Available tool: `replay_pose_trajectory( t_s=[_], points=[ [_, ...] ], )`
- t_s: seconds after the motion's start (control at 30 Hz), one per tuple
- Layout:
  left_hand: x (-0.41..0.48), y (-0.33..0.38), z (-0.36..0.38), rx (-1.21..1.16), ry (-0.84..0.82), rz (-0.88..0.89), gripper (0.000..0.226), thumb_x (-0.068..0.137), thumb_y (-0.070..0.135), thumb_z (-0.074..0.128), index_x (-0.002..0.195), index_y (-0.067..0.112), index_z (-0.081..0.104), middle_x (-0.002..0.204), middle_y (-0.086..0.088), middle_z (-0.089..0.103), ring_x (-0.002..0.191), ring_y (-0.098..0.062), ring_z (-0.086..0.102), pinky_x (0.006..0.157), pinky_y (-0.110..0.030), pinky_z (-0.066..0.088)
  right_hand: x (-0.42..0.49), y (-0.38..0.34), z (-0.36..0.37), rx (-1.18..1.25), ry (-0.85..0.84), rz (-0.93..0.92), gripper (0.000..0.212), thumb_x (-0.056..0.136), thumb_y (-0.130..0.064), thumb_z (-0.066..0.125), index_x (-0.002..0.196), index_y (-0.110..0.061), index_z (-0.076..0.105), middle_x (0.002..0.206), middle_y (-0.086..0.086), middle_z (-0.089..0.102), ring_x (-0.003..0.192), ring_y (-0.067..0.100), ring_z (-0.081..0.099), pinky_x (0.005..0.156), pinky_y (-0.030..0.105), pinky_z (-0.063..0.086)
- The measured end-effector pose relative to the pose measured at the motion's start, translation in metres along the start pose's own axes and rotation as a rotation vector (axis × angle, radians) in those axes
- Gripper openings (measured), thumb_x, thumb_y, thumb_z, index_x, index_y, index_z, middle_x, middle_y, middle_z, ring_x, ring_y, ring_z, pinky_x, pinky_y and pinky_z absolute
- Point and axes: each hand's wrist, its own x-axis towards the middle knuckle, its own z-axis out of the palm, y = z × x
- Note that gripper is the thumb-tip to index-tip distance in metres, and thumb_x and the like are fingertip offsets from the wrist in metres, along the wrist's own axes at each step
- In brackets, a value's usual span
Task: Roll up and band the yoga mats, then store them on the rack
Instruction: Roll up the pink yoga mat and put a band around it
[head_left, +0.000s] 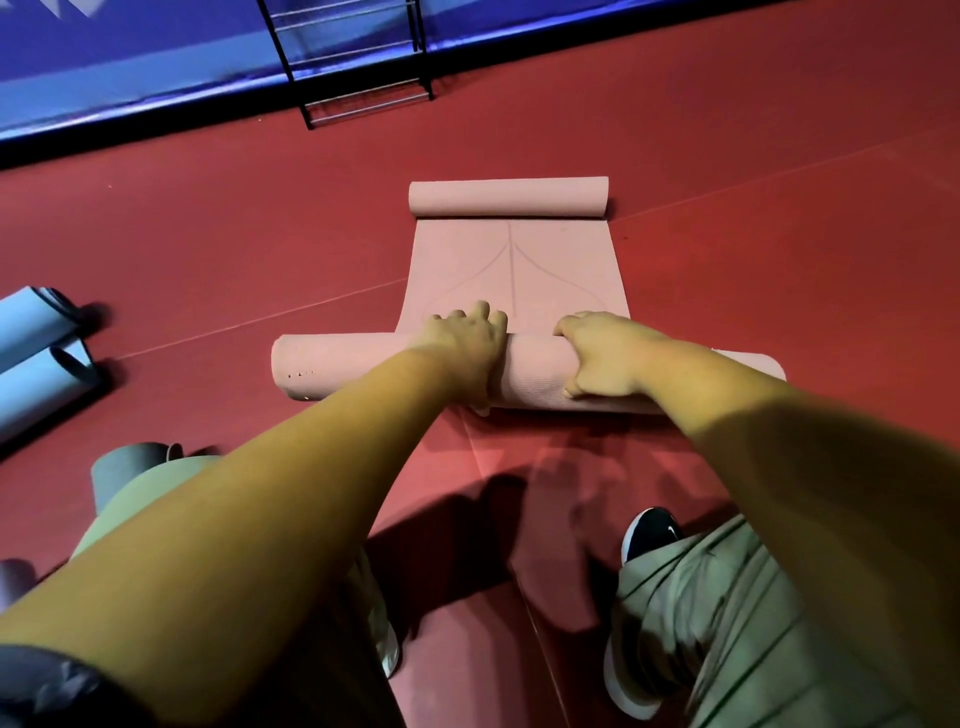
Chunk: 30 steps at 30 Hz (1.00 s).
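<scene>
A pink yoga mat (511, 270) lies on the red floor, partly rolled. Its near end is a thick roll (353, 366) across the view, and its far end curls into a smaller roll (506, 196). My left hand (462, 348) grips the thick roll near its middle, fingers curled over the top and thumb on the near side. My right hand (605, 356) grips the same roll just to the right, fingers curled over it. A black metal rack (358, 57) stands at the far wall, its shelves bare.
Two rolled light blue mats (36, 353) lie at the left edge. A rolled grey mat (130, 467) sits near my left knee. A blue padded wall (130, 62) bounds the far side. My shoes and trouser legs (691, 613) are at the bottom.
</scene>
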Motion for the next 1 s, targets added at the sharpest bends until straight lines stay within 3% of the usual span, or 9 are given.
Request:
replay_pose_trajectory(
  t_s=[0.1, 0.27, 0.37, 0.5, 0.63, 0.77, 0.87, 0.93, 1.0],
  points=[
    [0.003, -0.004, 0.000, -0.145, 0.033, 0.016, 0.067, 0.078, 0.045, 0.085, 0.125, 0.013, 0.051, 0.124, -0.011, 0.057, 0.109, -0.035, 0.067, 0.085, -0.044, 0.053, -0.003, -0.001, 0.000, 0.006, -0.036, 0.023, 0.079, 0.073, -0.042, 0.084, 0.141, -0.016, 0.053, 0.138, 0.010, 0.054, 0.123, 0.033, 0.057, 0.102, 0.040, 0.052],
    [0.000, -0.008, -0.011, -0.254, -0.033, 0.023, 0.054, 0.068, 0.059, 0.083, 0.099, 0.023, 0.061, 0.097, 0.001, 0.065, 0.088, -0.027, 0.066, 0.078, -0.037, 0.060, -0.007, -0.004, 0.004, -0.051, 0.000, 0.005, 0.114, 0.068, -0.052, 0.092, 0.158, -0.026, 0.029, 0.149, 0.006, 0.042, 0.137, 0.035, 0.046, 0.107, 0.047, 0.045],
    [0.001, -0.009, -0.012, -0.243, -0.057, 0.024, 0.056, 0.065, 0.064, 0.080, 0.104, 0.028, 0.062, 0.095, 0.004, 0.069, 0.092, -0.027, 0.068, 0.083, -0.037, 0.056, -0.006, -0.006, 0.004, -0.043, 0.030, -0.010, 0.095, 0.069, -0.045, 0.090, 0.145, -0.026, 0.037, 0.146, 0.003, 0.048, 0.128, 0.035, 0.055, 0.099, 0.046, 0.051],
    [0.002, -0.005, -0.011, -0.014, -0.020, 0.043, 0.090, 0.071, 0.073, 0.076, 0.134, 0.015, 0.049, 0.127, -0.008, 0.065, 0.122, -0.035, 0.058, 0.103, -0.045, 0.045, -0.001, -0.003, 0.003, -0.042, -0.007, -0.017, 0.079, 0.062, -0.047, 0.079, 0.129, -0.023, 0.044, 0.133, 0.003, 0.056, 0.115, 0.034, 0.061, 0.093, 0.049, 0.056],
    [-0.001, 0.007, -0.006, 0.084, 0.034, 0.023, 0.092, 0.074, 0.063, 0.084, 0.139, 0.012, 0.044, 0.137, -0.011, 0.050, 0.127, -0.035, 0.054, 0.101, -0.048, 0.048, 0.001, -0.002, 0.001, -0.041, -0.031, -0.015, 0.074, 0.064, -0.046, 0.079, 0.127, -0.023, 0.047, 0.129, 0.003, 0.057, 0.114, 0.032, 0.061, 0.093, 0.048, 0.056],
    [0.001, 0.003, -0.008, -0.154, 0.037, 0.016, 0.063, 0.079, 0.048, 0.083, 0.124, 0.016, 0.054, 0.124, -0.009, 0.056, 0.116, -0.036, 0.059, 0.095, -0.046, 0.054, -0.001, -0.001, -0.001, -0.031, -0.023, 0.011, 0.083, 0.067, -0.048, 0.081, 0.139, -0.024, 0.046, 0.138, 0.004, 0.057, 0.123, 0.032, 0.059, 0.100, 0.045, 0.053],
    [0.000, -0.003, -0.015, -0.238, -0.024, 0.006, 0.054, 0.069, 0.055, 0.085, 0.100, 0.022, 0.055, 0.102, -0.002, 0.058, 0.095, -0.029, 0.064, 0.085, -0.039, 0.058, -0.004, -0.002, 0.003, -0.036, -0.013, 0.006, 0.105, 0.068, -0.053, 0.088, 0.154, -0.026, 0.034, 0.150, 0.006, 0.049, 0.134, 0.035, 0.053, 0.106, 0.046, 0.047],
    [0.000, -0.003, -0.016, -0.243, -0.046, 0.015, 0.050, 0.065, 0.056, 0.084, 0.093, 0.023, 0.059, 0.093, 0.001, 0.060, 0.086, -0.027, 0.065, 0.078, -0.039, 0.061, -0.005, -0.003, 0.006, -0.047, 0.002, -0.004, 0.110, 0.064, -0.053, 0.094, 0.152, -0.028, 0.032, 0.146, 0.006, 0.046, 0.132, 0.036, 0.052, 0.102, 0.046, 0.048],
    [0.000, -0.003, -0.016, -0.227, -0.052, 0.026, 0.049, 0.066, 0.058, 0.083, 0.096, 0.024, 0.061, 0.093, 0.002, 0.062, 0.089, -0.028, 0.066, 0.078, -0.038, 0.060, -0.005, -0.005, 0.006, -0.047, 0.013, -0.010, 0.100, 0.066, -0.047, 0.093, 0.144, -0.030, 0.034, 0.139, 0.004, 0.047, 0.125, 0.036, 0.056, 0.093, 0.044, 0.049]
  ],
)
